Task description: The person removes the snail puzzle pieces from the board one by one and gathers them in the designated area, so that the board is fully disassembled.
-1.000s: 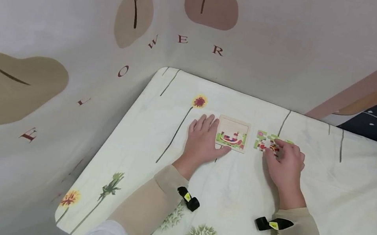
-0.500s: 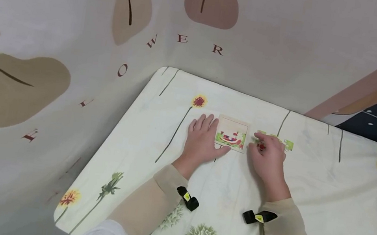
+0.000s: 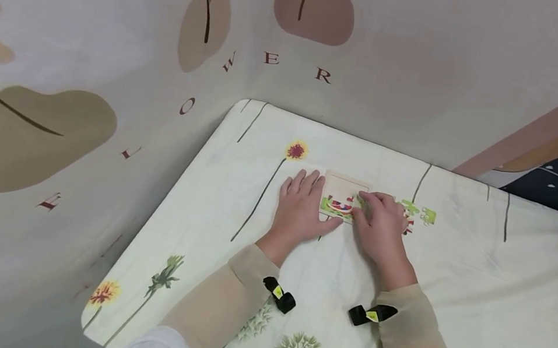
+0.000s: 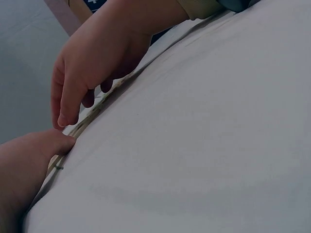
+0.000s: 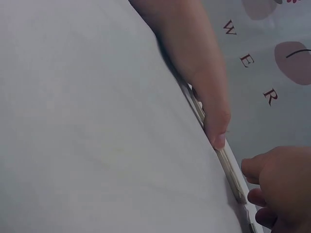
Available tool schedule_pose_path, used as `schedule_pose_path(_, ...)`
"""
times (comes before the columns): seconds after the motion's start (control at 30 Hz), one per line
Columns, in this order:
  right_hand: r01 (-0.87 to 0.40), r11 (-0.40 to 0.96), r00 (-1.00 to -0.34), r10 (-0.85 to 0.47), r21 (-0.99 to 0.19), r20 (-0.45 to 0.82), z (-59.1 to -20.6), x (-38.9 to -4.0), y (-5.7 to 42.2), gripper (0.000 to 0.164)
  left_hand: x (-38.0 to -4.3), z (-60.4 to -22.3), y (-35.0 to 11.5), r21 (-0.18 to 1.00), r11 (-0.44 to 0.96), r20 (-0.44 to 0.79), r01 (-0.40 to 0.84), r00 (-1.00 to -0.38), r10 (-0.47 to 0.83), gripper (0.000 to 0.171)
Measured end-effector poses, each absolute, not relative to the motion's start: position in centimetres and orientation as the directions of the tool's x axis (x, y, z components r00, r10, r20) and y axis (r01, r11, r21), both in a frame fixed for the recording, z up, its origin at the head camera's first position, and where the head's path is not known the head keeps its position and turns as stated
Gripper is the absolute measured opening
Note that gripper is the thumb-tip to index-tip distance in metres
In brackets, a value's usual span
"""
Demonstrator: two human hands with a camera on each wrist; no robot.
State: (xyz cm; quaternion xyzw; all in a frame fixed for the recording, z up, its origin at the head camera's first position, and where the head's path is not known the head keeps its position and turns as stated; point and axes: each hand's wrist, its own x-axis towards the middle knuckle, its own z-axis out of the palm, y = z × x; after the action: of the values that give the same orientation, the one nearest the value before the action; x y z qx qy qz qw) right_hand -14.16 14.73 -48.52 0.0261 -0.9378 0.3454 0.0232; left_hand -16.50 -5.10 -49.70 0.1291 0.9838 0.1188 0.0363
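A small square wooden puzzle tray (image 3: pixel 347 179) lies on the cloth, its lower part filled with a colourful picture and its upper part bare wood. My left hand (image 3: pixel 298 206) lies flat along the tray's left side, fingers straight, thumb on the lower edge. My right hand (image 3: pixel 383 226) is over the tray's right side, thumb and index finger close together. Between them a puzzle piece (image 3: pixel 362 201) shows a bit of green, mostly hidden by the fingers. In the left wrist view the right hand (image 4: pixel 99 53) points down just above the left thumb (image 4: pixel 63 144).
Loose puzzle pieces (image 3: pixel 428 216) in green and red lie right of the tray, some covered by the right hand. The flower-printed tablecloth (image 3: pixel 507 286) spreads around. Behind and to the left stands a wall (image 3: pixel 400 96) printed with letters and plant shapes.
My right hand has moved left from the loose pieces to the tray's right side, pinching a piece. The left hand and the tray stay in place.
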Motion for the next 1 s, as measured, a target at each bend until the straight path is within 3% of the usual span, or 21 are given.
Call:
schedule_pose_path(0.5,-0.081,0.794,-0.997,-0.076,-0.602,0.033,-48.69,-14.44,14.25,0.044,-16.52,-49.87,-5.06,0.251,0.938,-0.033,0.241,-0.966,0.257,0.106)
schedule_pose_path(1.0,-0.098,0.767,-0.989,-0.144,-0.634,-0.021,-48.15,-15.07,14.89,0.043,-16.44,-49.48,-5.05,0.253,0.939,-0.056,0.233,-0.965,0.255,0.106)
